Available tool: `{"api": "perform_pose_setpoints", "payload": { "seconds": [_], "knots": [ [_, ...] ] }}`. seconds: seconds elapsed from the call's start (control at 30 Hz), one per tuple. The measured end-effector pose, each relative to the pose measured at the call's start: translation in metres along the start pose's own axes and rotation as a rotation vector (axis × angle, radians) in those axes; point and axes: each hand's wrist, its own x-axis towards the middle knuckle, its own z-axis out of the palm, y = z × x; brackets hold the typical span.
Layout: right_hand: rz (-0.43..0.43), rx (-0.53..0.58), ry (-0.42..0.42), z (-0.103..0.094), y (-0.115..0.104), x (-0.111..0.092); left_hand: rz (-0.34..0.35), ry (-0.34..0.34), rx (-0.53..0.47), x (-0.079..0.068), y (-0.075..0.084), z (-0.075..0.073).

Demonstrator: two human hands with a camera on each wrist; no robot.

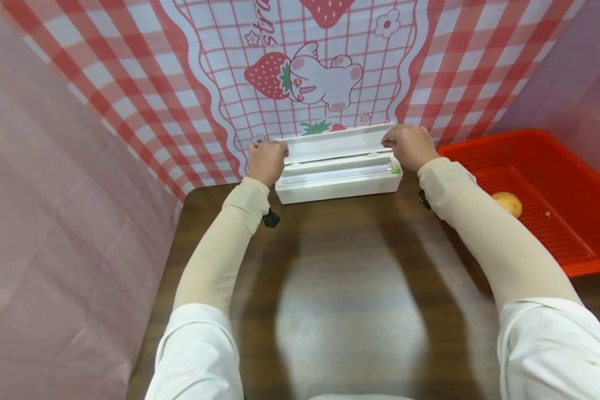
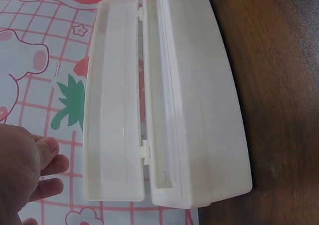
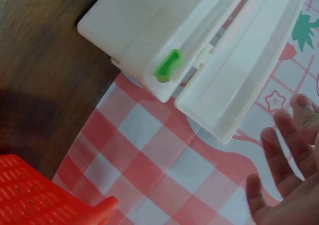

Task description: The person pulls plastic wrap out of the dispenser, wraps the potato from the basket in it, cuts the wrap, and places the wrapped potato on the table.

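1. The white box [image 1: 340,191] sits at 12 o'clock on the worktop [image 1: 345,283], its hinged lid [image 1: 335,143] raised on the 12 o'clock side.
2. The left arm, in a cream sleeve [image 1: 212,255], reaches in from 7 o'clock; the left hand [image 1: 267,161] is by the box's 10 o'clock corner.
3. Its fingers are half bent with the thumb near them, the gap narrow, holding nothing; the left wrist view shows it just beside the lid, apart from it.
4. The right arm enters from 4 o'clock, bent inward, and its hand [image 1: 411,145] is near the lid's 2 o'clock end.
5. Those fingers are loosely curved and spread fairly wide, gripping nothing and apart from the lid in the right wrist view.
6. A green tab [image 3: 169,66] is at the box's 3 o'clock end.
7. A red basket [image 1: 570,166] stands at 3 o'clock from the box, with a yellowish round item [image 1: 511,204] inside.
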Motion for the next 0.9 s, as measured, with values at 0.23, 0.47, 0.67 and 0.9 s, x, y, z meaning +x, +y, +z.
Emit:
{"api": "perform_pose_setpoints", "payload": {
  "seconds": [0.23,0.47,0.67,0.9],
  "knots": [
    [-0.025,-0.032,0.071,-0.009,0.002,0.005,0.006,0.024,0.036,0.006,0.002,-0.01],
    [-0.027,-0.036,0.089,-0.012,0.001,0.005,0.005,-0.001,0.042,0.008,0.003,-0.017],
    [-0.023,-0.02,0.088,-0.011,-0.001,0.004,-0.008,-0.019,0.05,0.006,0.003,-0.019],
    [-0.028,-0.019,0.095,-0.011,-0.002,0.006,-0.027,-0.028,0.061,0.005,0.004,-0.022]
  ]
}}
